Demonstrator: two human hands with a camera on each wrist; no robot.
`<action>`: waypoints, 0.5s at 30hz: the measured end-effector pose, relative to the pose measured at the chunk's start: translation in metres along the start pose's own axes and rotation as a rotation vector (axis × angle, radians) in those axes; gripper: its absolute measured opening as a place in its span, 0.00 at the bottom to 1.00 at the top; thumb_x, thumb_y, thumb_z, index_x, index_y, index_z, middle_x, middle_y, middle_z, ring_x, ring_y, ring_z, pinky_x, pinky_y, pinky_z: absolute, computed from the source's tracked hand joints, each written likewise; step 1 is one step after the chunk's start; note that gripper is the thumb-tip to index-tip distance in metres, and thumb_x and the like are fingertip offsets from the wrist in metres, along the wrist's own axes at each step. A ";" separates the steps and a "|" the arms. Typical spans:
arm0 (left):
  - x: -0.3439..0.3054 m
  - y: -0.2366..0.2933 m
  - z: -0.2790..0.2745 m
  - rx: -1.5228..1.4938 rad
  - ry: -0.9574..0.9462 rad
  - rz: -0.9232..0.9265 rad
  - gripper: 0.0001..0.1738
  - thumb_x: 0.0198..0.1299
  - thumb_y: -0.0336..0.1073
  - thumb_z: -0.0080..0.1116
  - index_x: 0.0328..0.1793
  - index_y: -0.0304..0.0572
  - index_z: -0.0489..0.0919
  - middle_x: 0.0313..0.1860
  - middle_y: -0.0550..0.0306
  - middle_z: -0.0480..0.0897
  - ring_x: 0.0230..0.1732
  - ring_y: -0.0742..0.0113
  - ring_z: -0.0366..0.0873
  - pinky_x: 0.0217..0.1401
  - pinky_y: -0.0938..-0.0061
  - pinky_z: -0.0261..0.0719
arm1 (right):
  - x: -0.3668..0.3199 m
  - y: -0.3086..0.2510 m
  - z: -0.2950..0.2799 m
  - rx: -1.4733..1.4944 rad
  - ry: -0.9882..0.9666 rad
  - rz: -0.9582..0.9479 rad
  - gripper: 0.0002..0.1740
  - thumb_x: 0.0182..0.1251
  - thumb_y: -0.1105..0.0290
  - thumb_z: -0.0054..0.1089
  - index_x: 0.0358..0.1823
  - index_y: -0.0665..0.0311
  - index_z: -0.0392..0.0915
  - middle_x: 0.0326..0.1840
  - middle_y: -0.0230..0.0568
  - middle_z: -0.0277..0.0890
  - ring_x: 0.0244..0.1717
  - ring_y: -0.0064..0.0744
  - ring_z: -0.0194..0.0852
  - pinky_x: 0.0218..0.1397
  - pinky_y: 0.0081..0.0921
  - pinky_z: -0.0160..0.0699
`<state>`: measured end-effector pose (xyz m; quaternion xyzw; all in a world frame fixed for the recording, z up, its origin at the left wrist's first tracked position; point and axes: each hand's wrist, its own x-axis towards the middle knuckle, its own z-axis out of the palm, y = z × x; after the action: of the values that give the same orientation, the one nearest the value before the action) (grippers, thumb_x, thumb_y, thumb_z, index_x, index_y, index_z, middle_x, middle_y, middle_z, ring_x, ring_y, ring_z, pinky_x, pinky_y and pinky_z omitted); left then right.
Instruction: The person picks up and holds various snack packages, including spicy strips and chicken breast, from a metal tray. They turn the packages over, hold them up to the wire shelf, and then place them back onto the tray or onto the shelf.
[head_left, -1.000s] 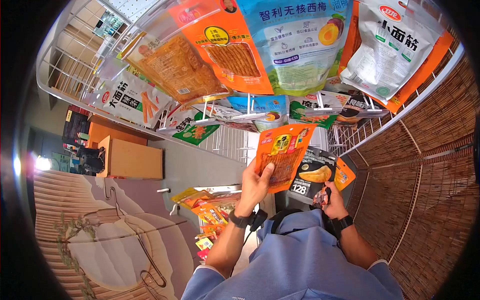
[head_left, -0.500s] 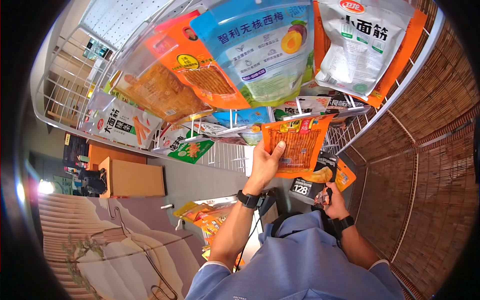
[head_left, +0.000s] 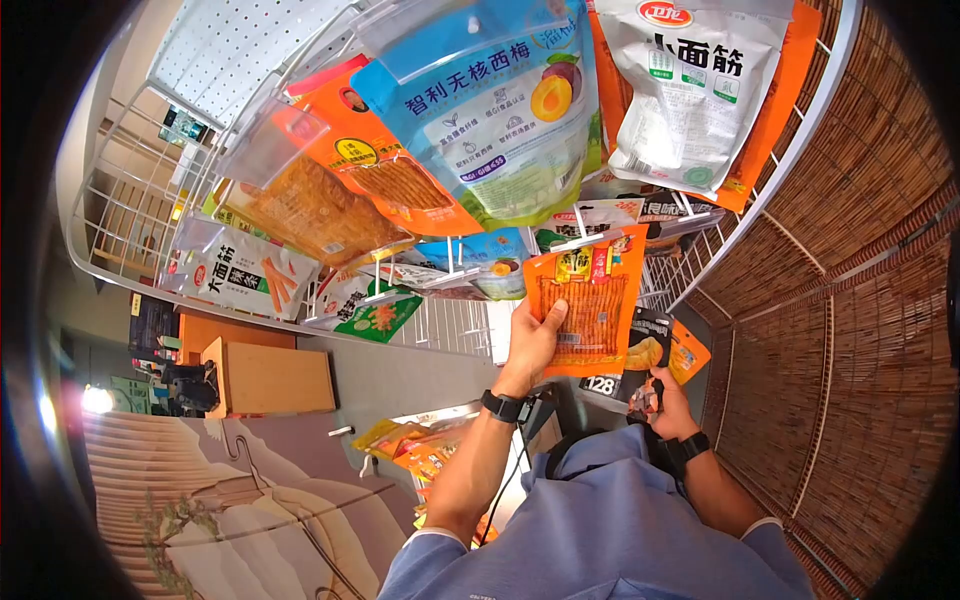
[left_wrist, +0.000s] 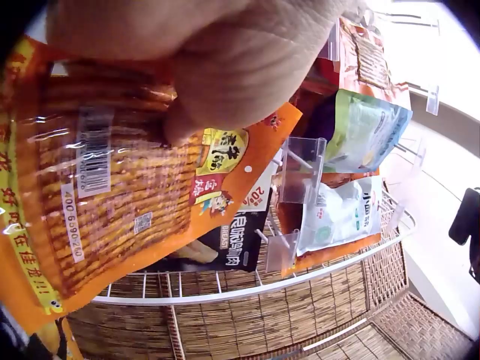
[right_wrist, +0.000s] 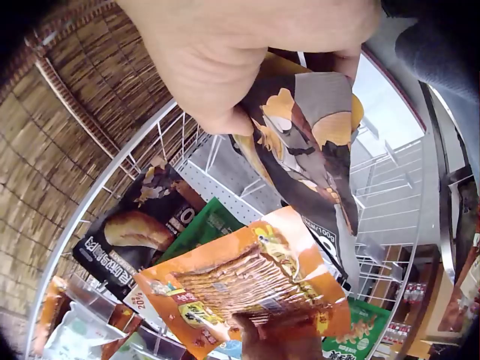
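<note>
My left hand [head_left: 533,345] pinches an orange snack pouch [head_left: 590,310], thumb on its front; the left wrist view shows the pouch [left_wrist: 112,172] close up with its barcode. Lower right, my right hand [head_left: 672,405] grips a black pouch [head_left: 632,350] marked 128, with an orange pouch [head_left: 688,352] behind it. In the right wrist view my right hand [right_wrist: 255,52] holds the dark pouch [right_wrist: 307,142] by one end, and the orange pouch [right_wrist: 247,281] lies beyond it with the left thumb on it.
A white wire rack [head_left: 120,272] hung with snack pouches, among them a blue prune pouch [head_left: 500,130] and a silver pouch [head_left: 690,100], stands ahead. Woven blinds [head_left: 780,400] are at right. More pouches [head_left: 425,445] lie low at left, near a wooden cabinet [head_left: 275,380].
My left hand has moved slightly right and up with the orange pouch, which now faces the head camera more upright. The rack has shifted left in view. My right hand has hardly moved.
</note>
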<state>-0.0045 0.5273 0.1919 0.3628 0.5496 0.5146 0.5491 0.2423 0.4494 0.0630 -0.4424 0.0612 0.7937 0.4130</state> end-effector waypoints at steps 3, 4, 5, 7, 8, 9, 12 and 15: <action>-0.003 -0.002 -0.001 -0.034 -0.010 0.001 0.14 0.75 0.29 0.54 0.63 0.31 0.75 0.56 0.53 0.85 0.52 0.68 0.83 0.57 0.71 0.82 | 0.006 0.003 -0.004 0.013 0.031 -0.014 0.12 0.68 0.66 0.64 0.49 0.60 0.75 0.33 0.36 0.75 0.29 0.35 0.81 0.32 0.41 0.91; -0.004 -0.002 -0.002 -0.035 -0.006 0.002 0.14 0.75 0.29 0.54 0.63 0.31 0.75 0.56 0.53 0.85 0.52 0.68 0.83 0.57 0.71 0.82 | 0.006 0.003 -0.005 -0.003 0.025 -0.009 0.12 0.69 0.66 0.63 0.49 0.61 0.75 0.34 0.36 0.76 0.30 0.35 0.82 0.33 0.41 0.91; -0.004 -0.002 -0.003 -0.043 0.004 -0.003 0.14 0.75 0.29 0.54 0.63 0.31 0.75 0.56 0.53 0.85 0.52 0.68 0.83 0.56 0.71 0.82 | 0.007 0.003 -0.005 -0.020 0.019 -0.003 0.12 0.69 0.66 0.63 0.49 0.61 0.75 0.35 0.37 0.77 0.31 0.36 0.83 0.33 0.41 0.91; -0.004 -0.002 -0.004 -0.051 0.017 -0.007 0.15 0.75 0.29 0.55 0.63 0.31 0.75 0.56 0.53 0.85 0.52 0.68 0.83 0.56 0.71 0.83 | 0.004 0.002 0.002 -0.019 0.017 -0.005 0.12 0.69 0.66 0.62 0.50 0.61 0.75 0.37 0.38 0.79 0.33 0.37 0.84 0.34 0.41 0.92; -0.003 -0.004 -0.006 -0.046 0.003 0.027 0.15 0.74 0.29 0.55 0.63 0.31 0.75 0.56 0.53 0.85 0.52 0.69 0.83 0.57 0.71 0.82 | 0.003 0.002 0.004 -0.013 0.018 -0.008 0.12 0.70 0.66 0.62 0.50 0.62 0.75 0.39 0.39 0.80 0.34 0.37 0.85 0.35 0.41 0.92; -0.003 -0.005 -0.008 -0.041 -0.009 0.060 0.15 0.74 0.29 0.56 0.63 0.31 0.75 0.57 0.53 0.85 0.53 0.69 0.82 0.58 0.71 0.81 | 0.004 0.003 0.004 -0.015 0.017 -0.005 0.12 0.70 0.66 0.62 0.50 0.62 0.75 0.39 0.39 0.80 0.34 0.37 0.85 0.35 0.41 0.92; -0.004 -0.003 -0.009 -0.035 -0.029 0.070 0.16 0.74 0.30 0.57 0.63 0.31 0.75 0.56 0.53 0.85 0.54 0.70 0.81 0.60 0.71 0.79 | 0.005 0.003 0.004 -0.030 -0.008 0.006 0.13 0.70 0.67 0.61 0.52 0.63 0.75 0.43 0.40 0.82 0.37 0.38 0.87 0.38 0.40 0.92; -0.008 -0.004 -0.011 0.008 -0.053 0.065 0.17 0.74 0.30 0.57 0.64 0.30 0.75 0.57 0.53 0.85 0.55 0.70 0.80 0.62 0.71 0.78 | 0.002 0.002 0.009 -0.034 -0.017 -0.005 0.14 0.70 0.67 0.61 0.53 0.64 0.75 0.43 0.40 0.82 0.38 0.38 0.87 0.39 0.40 0.92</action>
<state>-0.0138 0.5168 0.1889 0.3960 0.5250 0.5202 0.5449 0.2347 0.4530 0.0664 -0.4428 0.0429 0.7973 0.4079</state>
